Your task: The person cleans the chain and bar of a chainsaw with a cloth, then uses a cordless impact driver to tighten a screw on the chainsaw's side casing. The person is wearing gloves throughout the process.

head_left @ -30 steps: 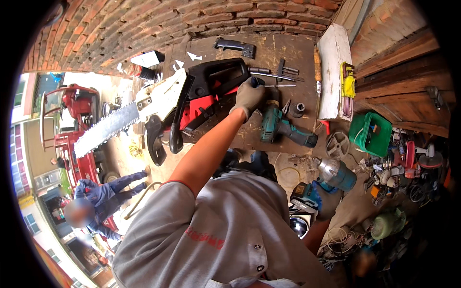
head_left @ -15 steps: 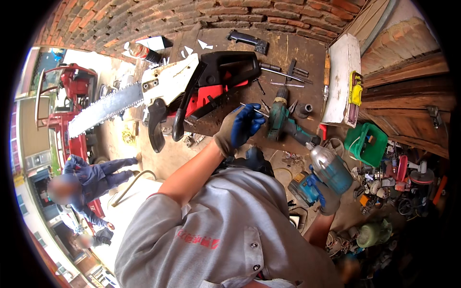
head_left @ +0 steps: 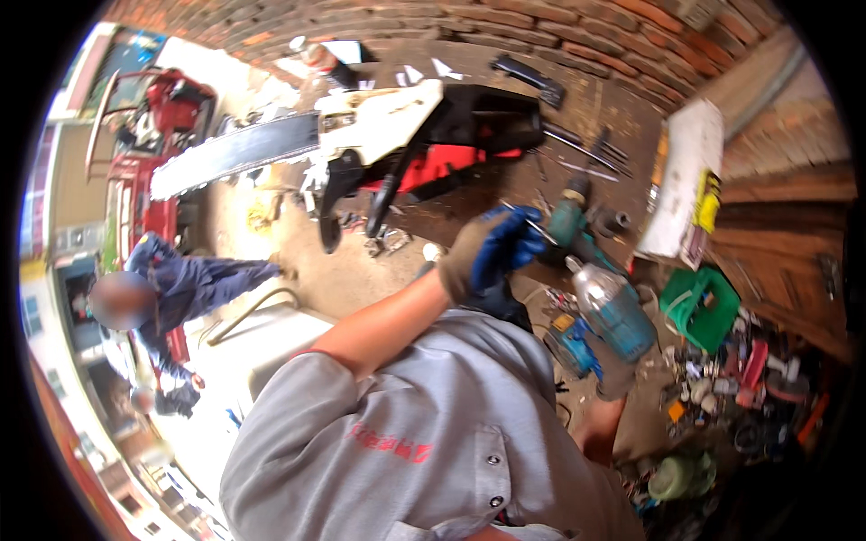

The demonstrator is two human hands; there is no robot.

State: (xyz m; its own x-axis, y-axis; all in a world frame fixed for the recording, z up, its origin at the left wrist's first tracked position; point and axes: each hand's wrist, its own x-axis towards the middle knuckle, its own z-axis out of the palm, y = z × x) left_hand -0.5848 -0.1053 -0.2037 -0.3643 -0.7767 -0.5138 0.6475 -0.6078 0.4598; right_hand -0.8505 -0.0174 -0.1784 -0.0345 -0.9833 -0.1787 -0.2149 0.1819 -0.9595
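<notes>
My left hand (head_left: 487,248), in a grey and blue glove, has its fingers closed on a thin metal rod (head_left: 544,233) beside a green cordless drill (head_left: 568,221). Low on the right, my gloved right hand (head_left: 606,365) grips a blue power tool (head_left: 613,311) with a silver nose and a battery. A chainsaw (head_left: 388,122) with white, red and black housing lies on the wooden bench (head_left: 609,113), its toothed bar pointing left. Around it are hex keys (head_left: 613,153), a socket (head_left: 613,219), a black plastic part (head_left: 528,77) and a bottle (head_left: 325,63).
A brick wall (head_left: 559,27) backs the bench. A white board (head_left: 681,180) holds yellow-cased keys at right, above a green bin (head_left: 690,307) and piled parts (head_left: 740,379). At left a person (head_left: 180,298) in dark blue stands near a red machine (head_left: 171,108) and a hose (head_left: 253,307).
My left hand has drawn back from the chainsaw's handle toward my body, now with the rod in it. The blue tool in my right hand has risen slightly. The camera's view has shifted.
</notes>
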